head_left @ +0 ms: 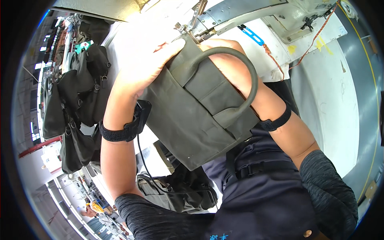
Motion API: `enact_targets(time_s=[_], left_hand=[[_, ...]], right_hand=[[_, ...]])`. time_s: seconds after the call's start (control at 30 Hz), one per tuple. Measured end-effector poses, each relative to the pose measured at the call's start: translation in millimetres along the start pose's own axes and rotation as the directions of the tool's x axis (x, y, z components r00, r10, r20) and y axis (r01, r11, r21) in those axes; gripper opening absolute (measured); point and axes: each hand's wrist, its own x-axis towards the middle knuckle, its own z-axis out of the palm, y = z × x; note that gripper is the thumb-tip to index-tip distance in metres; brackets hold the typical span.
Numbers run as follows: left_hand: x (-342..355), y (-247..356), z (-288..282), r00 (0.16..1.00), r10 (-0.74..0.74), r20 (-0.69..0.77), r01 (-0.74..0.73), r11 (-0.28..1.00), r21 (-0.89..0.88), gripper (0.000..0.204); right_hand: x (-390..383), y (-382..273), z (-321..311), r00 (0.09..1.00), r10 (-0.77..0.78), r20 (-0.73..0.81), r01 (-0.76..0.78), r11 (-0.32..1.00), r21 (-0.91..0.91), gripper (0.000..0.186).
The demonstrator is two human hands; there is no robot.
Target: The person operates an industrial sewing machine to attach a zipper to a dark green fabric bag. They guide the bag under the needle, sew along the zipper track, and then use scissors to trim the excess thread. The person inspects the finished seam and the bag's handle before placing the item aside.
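Currently at the sewing machine (240, 15): dark olive bag (172, 108) on a slant, both hands on it.
Bag sits between the forearms, above the lap, upper end right beside the machine's stitching parts; contact not clear. Probably light, soft, floppy body, somewhat stiffer at layered seams; not fragile, shouldn't slip much. Best hold: flat edges, either side of the upper end; the curved handle (254, 76) likely flexes, so poor for steering. Left hand (154, 66) pinches the upper-left edge, thumb on top, other fingers mostly lost in glare. Right hand (227, 60) shows through the handle loop; its fingers are hidden, can't tell.
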Motion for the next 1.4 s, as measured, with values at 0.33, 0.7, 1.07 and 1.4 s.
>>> enact_targets(time_s=[0.33,0.7,1.07,1.4], left_hand=[[-7,-1,12,0.990,-0.139,-0.029,0.113,0.898,-0.425,0.030],[-6,-1,12,0.990,-0.124,-0.070,0.090,0.925,-0.370,0.025],[-8,2,17,0.987,-0.144,-0.069,0.124,0.964,-0.236,0.015],[4,-13,14,0.992,-0.109,-0.067,0.069,0.897,-0.437,0.023]], right_hand=[[-5,-3,0,0.995,0.062,-0.084,-0.059,0.998,0.029,0.017],[-24,-17,-5,0.961,0.267,-0.078,-0.265,0.964,0.029,0.019],[-23,-34,1,0.899,0.421,-0.121,-0.410,0.906,0.104,0.019],[-18,-26,5,0.909,0.388,-0.152,-0.375,0.921,0.108,0.019]])
